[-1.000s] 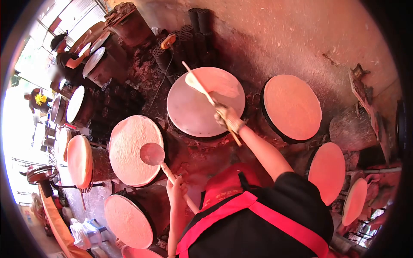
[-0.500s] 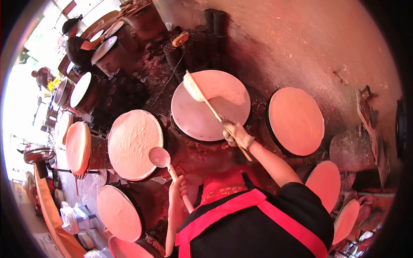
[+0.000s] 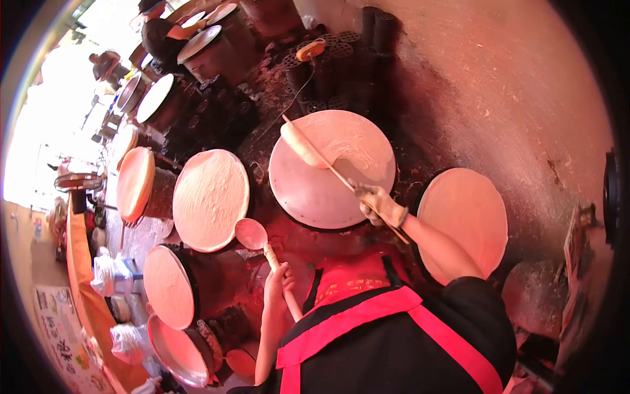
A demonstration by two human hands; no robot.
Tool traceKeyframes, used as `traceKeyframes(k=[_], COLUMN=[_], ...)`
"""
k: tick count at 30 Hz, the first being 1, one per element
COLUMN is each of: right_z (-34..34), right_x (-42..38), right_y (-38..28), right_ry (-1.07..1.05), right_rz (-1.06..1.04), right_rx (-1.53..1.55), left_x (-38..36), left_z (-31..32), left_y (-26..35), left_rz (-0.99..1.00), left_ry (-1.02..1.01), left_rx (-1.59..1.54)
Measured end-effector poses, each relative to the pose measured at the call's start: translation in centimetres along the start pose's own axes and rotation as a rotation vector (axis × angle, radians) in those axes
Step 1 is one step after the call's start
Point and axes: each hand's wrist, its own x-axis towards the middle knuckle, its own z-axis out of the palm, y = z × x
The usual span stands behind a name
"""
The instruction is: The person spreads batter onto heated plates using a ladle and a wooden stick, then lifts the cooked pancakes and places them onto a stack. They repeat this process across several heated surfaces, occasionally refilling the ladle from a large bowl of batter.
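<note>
At far left, several round cloth-covered steamers (image 3: 169, 285) stand in a close row, each carrying a thin pale sheet; a further row extends toward the top left, where another person (image 3: 159, 33) works at a separate station.

The left hand (image 3: 278, 281) is closed around the wooden handle of a ladle (image 3: 252, 234). The ladle bowl hangs just beside the lower right edge of the coated steamer (image 3: 211, 199), held clear of the surface, probably so that it stays ready without marking the sheet.

The central steamer (image 3: 321, 190) is partly covered: batter (image 3: 351, 141) lies on its upper right portion, while the lower left remains bare. The right hand (image 3: 379, 205), gloved, is clamped on the long stick of a flat spreader (image 3: 302, 146). The paddle end rests on the batter's left margin, angled low, apparently to draw the batter thin across the bare area.

To the right, another coated steamer (image 3: 467, 220) sits near the right arm. A stack of dark perforated cylinders (image 3: 328, 65) stands behind the central steamer, crowding the far side.
</note>
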Motion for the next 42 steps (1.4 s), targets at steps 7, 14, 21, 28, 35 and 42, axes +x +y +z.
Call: traceKeyframes(k=[7,14,21,28,35,42], right_z=[-9.8,-5.7,-10.3,-7.2,-6.1,2.7], right_x=[-0.7,1.0,2.0,-3.1,-8.2,-11.8], right_y=[0.7,-3.9,-4.4,-2.8,1.9,10.3], right_ry=[-0.029,-0.205,-0.183,-0.279,0.114,0.056], right_rz=[0.055,0.151,0.105,0.21,-0.03,-0.046], right_rx=[0.041,-0.078,-0.171,-0.214,0.269,-0.134], left_x=[-1.6,-3.0,-4.7,-4.9,-2.7,-2.7], left_z=[1.9,2.8,1.8,1.7,0.8,-2.2], left_y=[-2.0,-1.5,-3.1,-3.1,-0.9,3.4], left_rz=[0.106,0.131,0.06,0.03,0.002,-0.007], left_ry=[0.19,0.24,0.331,0.272,0.075,-0.069], left_rx=[0.117,0.184,0.245,0.245,0.384,0.608])
